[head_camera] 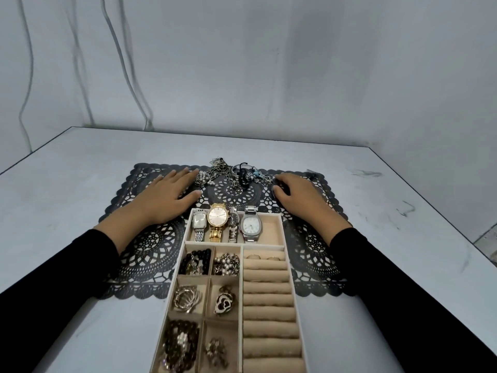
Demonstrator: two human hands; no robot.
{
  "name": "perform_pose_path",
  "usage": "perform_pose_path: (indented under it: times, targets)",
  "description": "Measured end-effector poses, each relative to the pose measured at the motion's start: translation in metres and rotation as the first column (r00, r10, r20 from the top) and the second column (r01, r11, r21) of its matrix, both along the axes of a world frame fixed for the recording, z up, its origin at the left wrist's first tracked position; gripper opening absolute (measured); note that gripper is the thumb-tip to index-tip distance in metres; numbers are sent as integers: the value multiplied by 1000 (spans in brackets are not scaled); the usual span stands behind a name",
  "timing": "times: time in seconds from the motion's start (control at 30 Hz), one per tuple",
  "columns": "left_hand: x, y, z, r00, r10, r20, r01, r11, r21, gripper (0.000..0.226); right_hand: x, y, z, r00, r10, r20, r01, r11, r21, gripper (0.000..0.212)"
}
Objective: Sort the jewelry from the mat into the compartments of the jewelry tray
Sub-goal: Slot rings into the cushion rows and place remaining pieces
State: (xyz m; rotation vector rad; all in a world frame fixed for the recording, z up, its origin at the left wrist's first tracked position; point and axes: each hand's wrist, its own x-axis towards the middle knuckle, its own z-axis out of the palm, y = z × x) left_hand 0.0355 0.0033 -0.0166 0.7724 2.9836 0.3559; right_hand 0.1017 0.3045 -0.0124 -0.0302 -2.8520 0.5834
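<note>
Fingers [176,175] of the left hand [166,200] are laid straight and flat on the black lace mat [145,243], beside the jewelry pile [234,176] (unsorted, beyond the jewelry tray [215,243]). The right hand [301,200] is curled on the mat; any hold cannot be told.

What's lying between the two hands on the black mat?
The head view shows a tangled jewelry pile on the mat between the left hand and right hand: a pearl cluster, chains and more.
</note>
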Motion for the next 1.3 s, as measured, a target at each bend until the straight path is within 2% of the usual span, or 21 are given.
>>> perform_pose_path:
  times: [0.3, 0.4, 0.47, 0.57, 0.77, 0.83, 0.9, 1.0, 1.1, 1.2, 1.3]
  targets:
    - [-24, 9, 0, 998, -61, 6, 61, 998, -6, 91, -29, -4, 1, 990, 116, -80, -122, 990, -77, 32]
    - [-29, 14, -1, 996, -88, -14, 88, 996, 25, 74, -34, -3, 0, 989, 107, -103, -118, 987, -109, 27]
    - [-31, 20, -1, 989, -141, -40, 144, 985, 95, 66, -36, -2, 2, 990, 97, -107, -110, 985, -131, 26]
    - [-32, 35, 2, 962, -262, -74, 272, 944, 188, 68, -39, -3, 4, 985, 138, -102, -152, 978, -140, 31]
    - [-35, 65, 4, 904, -408, -126, 427, 867, 256, 48, -48, -1, 2, 967, 240, -81, -246, 965, -86, 33]
    - [-36, 68, 4, 894, -424, -147, 449, 850, 278, 50, -49, 0, 2, 960, 259, -111, -269, 958, -97, 29]
    - [-37, 70, 3, 890, -422, -171, 455, 837, 302, 44, -50, 2, 3, 953, 277, -122, -290, 951, -104, 24]
    - [-39, 68, 1, 889, -406, -210, 456, 817, 352, 35, -54, 4, 5, 954, 289, -76, -295, 951, -89, 21]
    - [-39, 67, 2, 897, -379, -226, 440, 812, 385, 41, -56, 4, 7, 956, 294, -18, -294, 951, -92, 23]
    - [-37, 67, 3, 887, -387, -252, 459, 802, 383, 35, -56, 3, 7, 944, 331, -10, -330, 936, -121, 28]
    - [-37, 68, 2, 878, -414, -240, 476, 804, 356, 27, -55, 4, 6, 954, 299, -23, -299, 944, -136, 22]
